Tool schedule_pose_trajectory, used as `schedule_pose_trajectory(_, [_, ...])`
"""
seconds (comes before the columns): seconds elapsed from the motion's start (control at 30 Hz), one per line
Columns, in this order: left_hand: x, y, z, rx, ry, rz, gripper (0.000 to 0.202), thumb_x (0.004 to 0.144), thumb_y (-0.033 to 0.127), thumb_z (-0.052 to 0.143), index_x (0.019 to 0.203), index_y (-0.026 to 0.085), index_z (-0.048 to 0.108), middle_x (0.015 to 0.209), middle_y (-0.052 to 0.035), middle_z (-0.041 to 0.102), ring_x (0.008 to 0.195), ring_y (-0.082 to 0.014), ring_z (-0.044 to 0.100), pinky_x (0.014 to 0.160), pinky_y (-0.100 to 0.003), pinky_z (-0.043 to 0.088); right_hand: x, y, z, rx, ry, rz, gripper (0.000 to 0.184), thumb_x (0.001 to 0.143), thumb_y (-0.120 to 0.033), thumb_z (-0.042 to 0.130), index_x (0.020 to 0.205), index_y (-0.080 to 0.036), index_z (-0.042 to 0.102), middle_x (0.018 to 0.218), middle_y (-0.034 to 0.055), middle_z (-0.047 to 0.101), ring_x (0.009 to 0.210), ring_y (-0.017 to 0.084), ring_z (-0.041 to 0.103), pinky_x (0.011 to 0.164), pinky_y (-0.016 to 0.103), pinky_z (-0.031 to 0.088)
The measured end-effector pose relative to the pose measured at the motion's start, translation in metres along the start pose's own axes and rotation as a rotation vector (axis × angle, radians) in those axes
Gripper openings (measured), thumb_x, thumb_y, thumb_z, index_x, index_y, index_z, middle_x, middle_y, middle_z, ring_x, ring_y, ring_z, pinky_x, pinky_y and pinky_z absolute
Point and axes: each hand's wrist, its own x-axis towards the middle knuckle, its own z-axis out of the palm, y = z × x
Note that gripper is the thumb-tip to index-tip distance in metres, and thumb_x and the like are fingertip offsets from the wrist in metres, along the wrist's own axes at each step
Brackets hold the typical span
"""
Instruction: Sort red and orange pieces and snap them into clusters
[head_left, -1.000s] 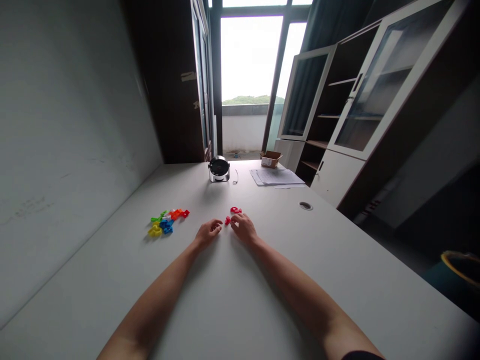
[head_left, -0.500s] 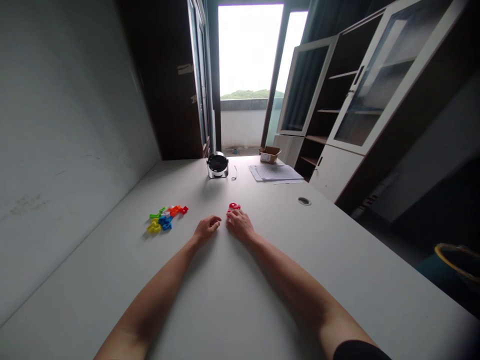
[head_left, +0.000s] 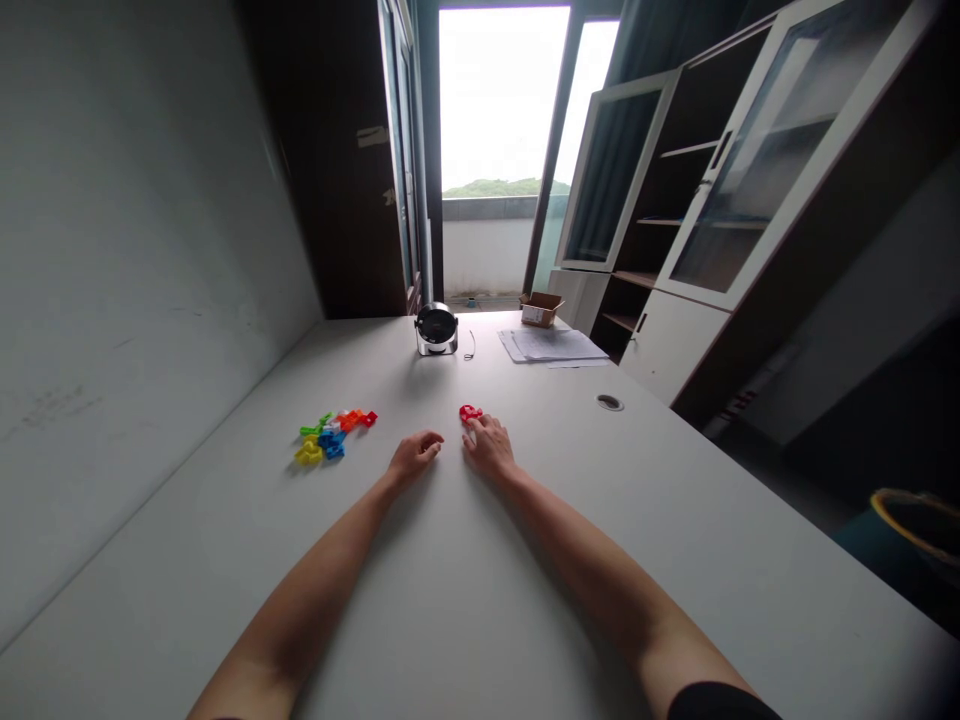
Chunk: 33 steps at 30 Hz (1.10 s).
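Observation:
My left hand [head_left: 416,454] rests its side on the white table, fingers loosely bent and thumb apart, with nothing visible in it. Just right of it, my right hand [head_left: 490,446] lies palm down with its fingers apart. Small red plastic pieces [head_left: 468,411] sit at its fingertips; the fingers partly cover them, and whether they touch is hard to make out. To the left of my left hand is a loose pile of plastic pieces: green [head_left: 315,427], yellow [head_left: 308,453], blue [head_left: 332,442], orange-red [head_left: 352,419] and white.
At the table's far end stands a round black device [head_left: 436,326] on a metal stand, with a short thin strip [head_left: 470,346] beside it. Papers [head_left: 553,345] and a small open cardboard box [head_left: 541,309] lie far right. A round cable hole [head_left: 609,402] is set in the table [head_left: 420,620].
My right hand has drawn slightly back and to the right, so more of the red pieces shows. Its fingers are more spread. My left hand has stayed nearly still.

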Motion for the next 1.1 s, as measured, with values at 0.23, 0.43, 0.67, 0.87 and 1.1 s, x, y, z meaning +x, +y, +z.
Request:
schedule_pose_trajectory(0.23, [-0.001,0.004,-0.001,-0.004,0.000,-0.003,0.027,0.087,0.036,0.056,0.102,0.022,0.073,0.095,-0.0040,0.075,0.083,-0.0178,0.067,0.076,-0.026,0.052,0.001,0.000,0.001,-0.015,-0.013,-0.013,0.033,0.093,-0.041,0.057,0.120,-0.022,0.062,0.125,0.0145,0.058,0.112,0.030,0.048,0.093,0.041,0.037])
schedule_pose_trajectory(0.43, [-0.001,0.005,0.000,0.002,0.014,-0.017,0.027,0.087,0.036,0.055,0.101,0.022,0.074,0.094,-0.0038,0.075,0.082,-0.0176,0.066,0.076,-0.026,0.051,0.002,0.001,0.002,0.022,-0.019,-0.029,0.035,0.094,-0.042,0.056,0.125,-0.025,0.060,0.128,0.0111,0.059,0.114,0.028,0.049,0.094,0.039,0.037])
schedule_pose_trajectory(0.67, [-0.001,0.002,0.000,0.016,0.014,0.012,0.026,0.087,0.035,0.055,0.100,0.023,0.074,0.094,-0.0033,0.075,0.080,-0.0173,0.066,0.074,-0.026,0.050,0.002,0.002,0.002,0.024,-0.055,-0.049,0.030,0.095,-0.040,0.054,0.119,-0.026,0.065,0.129,0.0100,0.059,0.115,0.026,0.050,0.095,0.038,0.037])
schedule_pose_trajectory(0.87, [-0.002,0.006,-0.001,0.020,0.007,-0.008,0.026,0.087,0.035,0.055,0.101,0.023,0.074,0.095,-0.0031,0.076,0.083,-0.0179,0.066,0.075,-0.026,0.050,0.002,0.002,0.002,0.031,-0.075,-0.101,0.043,0.094,-0.043,0.057,0.133,-0.026,0.058,0.133,0.0103,0.058,0.120,0.026,0.050,0.100,0.038,0.036])
schedule_pose_trajectory(1.1, [0.001,-0.005,-0.005,0.143,0.073,0.008,0.024,0.089,0.031,0.053,0.099,0.023,0.073,0.100,-0.0042,0.073,0.082,-0.0182,0.064,0.080,-0.029,0.049,0.003,0.005,0.003,0.113,-0.080,-0.164,0.030,0.095,-0.039,0.058,0.121,-0.027,0.066,0.127,0.0061,0.063,0.119,0.023,0.053,0.100,0.036,0.039])
